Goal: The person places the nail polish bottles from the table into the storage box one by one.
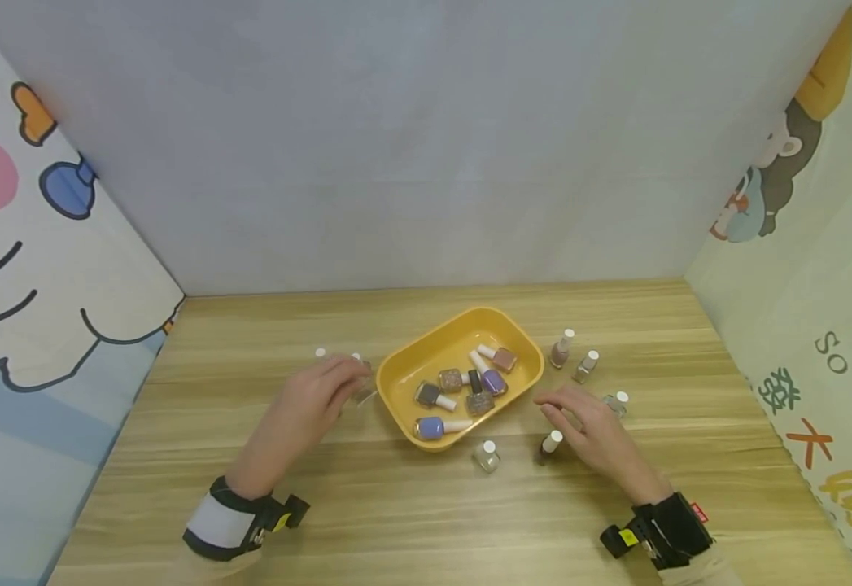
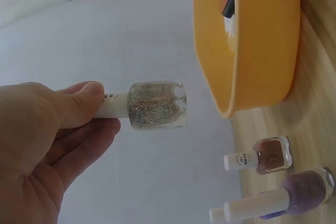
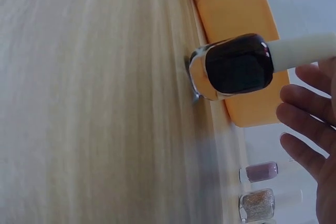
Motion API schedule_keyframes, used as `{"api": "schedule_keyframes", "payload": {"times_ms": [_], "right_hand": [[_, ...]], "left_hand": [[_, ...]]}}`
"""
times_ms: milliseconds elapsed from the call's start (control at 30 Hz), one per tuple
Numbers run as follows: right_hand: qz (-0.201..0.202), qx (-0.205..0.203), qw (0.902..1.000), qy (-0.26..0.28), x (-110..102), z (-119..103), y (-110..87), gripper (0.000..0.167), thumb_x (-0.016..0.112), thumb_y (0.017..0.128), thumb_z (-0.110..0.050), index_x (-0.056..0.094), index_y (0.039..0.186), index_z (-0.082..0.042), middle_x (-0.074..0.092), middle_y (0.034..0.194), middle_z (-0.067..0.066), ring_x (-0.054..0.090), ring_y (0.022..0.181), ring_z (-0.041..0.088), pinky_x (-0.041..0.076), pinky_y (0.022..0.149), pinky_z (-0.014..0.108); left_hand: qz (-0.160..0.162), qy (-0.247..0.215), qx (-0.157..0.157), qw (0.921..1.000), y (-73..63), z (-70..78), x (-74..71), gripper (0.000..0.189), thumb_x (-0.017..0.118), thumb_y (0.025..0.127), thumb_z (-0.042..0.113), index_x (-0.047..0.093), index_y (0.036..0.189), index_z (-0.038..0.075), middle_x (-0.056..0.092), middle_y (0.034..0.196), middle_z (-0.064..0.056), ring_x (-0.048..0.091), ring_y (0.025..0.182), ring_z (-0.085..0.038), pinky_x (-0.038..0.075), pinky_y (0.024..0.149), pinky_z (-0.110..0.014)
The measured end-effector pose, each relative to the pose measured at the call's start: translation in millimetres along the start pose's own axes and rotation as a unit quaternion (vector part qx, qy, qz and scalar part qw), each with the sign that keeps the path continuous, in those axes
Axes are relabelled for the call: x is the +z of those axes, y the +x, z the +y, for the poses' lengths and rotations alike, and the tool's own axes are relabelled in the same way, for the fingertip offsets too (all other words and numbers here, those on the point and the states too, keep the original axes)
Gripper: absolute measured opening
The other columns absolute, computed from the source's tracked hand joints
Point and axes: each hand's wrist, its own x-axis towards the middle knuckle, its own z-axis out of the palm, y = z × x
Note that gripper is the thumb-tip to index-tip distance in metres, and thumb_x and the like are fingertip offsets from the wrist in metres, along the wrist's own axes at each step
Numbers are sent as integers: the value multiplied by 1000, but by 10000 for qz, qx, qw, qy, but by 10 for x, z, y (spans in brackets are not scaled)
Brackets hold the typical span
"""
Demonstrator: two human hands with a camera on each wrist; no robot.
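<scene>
My left hand (image 1: 313,400) is just left of the yellow tray (image 1: 389,358). In the left wrist view, its thumb and fingers pinch the white cap of a glitter nail polish bottle (image 2: 157,106), held sideways above the table. My right hand (image 1: 588,423) is over the table right of the tray, holding nothing, fingers loosely bent. Nearest to it stands a dark nail polish bottle (image 3: 239,65) with a white cap; in the right wrist view the fingers lie behind that cap. Inside the tray lie several nail polish bottles, among them a blue one (image 1: 430,428) and a purple one (image 1: 494,382).
A pale bottle (image 1: 487,457) stands before the tray. On the right stand a mauve bottle (image 1: 561,351), a glitter one (image 1: 585,368) and a clear-looking one (image 1: 616,404). Beyond the left hand, a reddish bottle (image 2: 272,155) and a purple bottle (image 2: 307,190) stand on the table.
</scene>
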Motion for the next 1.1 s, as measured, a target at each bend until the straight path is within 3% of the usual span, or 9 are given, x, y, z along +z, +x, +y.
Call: {"api": "schedule_keyframes", "payload": {"times_ms": [200,400,633,833,1100], "right_hand": [[-7,125,9999,-30,-4,11,-23,19,64,99,-2,74,115,-7,74,109,-1,69,102,18,59,88,40],[34,78,10000,3,-4,18,-39,21,65,98,-1,74,116,-8,74,109,-1,69,101,18,59,88,38],[38,80,10000,18,-6,32,-49,22,66,97,0,73,116,-8,74,109,0,70,101,18,58,89,33],[28,95,10000,13,-11,33,-60,21,66,97,0,74,116,-8,75,109,-1,70,101,18,57,89,32],[51,38,9999,86,-9,62,-54,21,65,97,1,74,116,-6,75,110,1,70,103,20,54,94,26]], "left_hand": [[-269,77,45,9996,198,45,-43,16,73,95,7,73,111,6,73,106,-5,71,96,-21,62,84,-35],[-314,-249,105,9991,361,52,12,15,71,98,11,73,112,7,74,109,-6,72,100,-22,62,87,-35],[-816,-482,-305,9950,508,14,157,17,67,101,15,73,116,10,74,113,-2,70,105,-20,60,92,-36],[-1328,-481,-563,9884,666,-77,366,18,66,102,14,73,118,11,73,115,-2,68,108,-18,58,97,-36],[-1771,-129,-310,9836,868,-167,590,18,68,100,13,73,115,5,74,111,-8,70,103,-23,60,93,-36]]}}
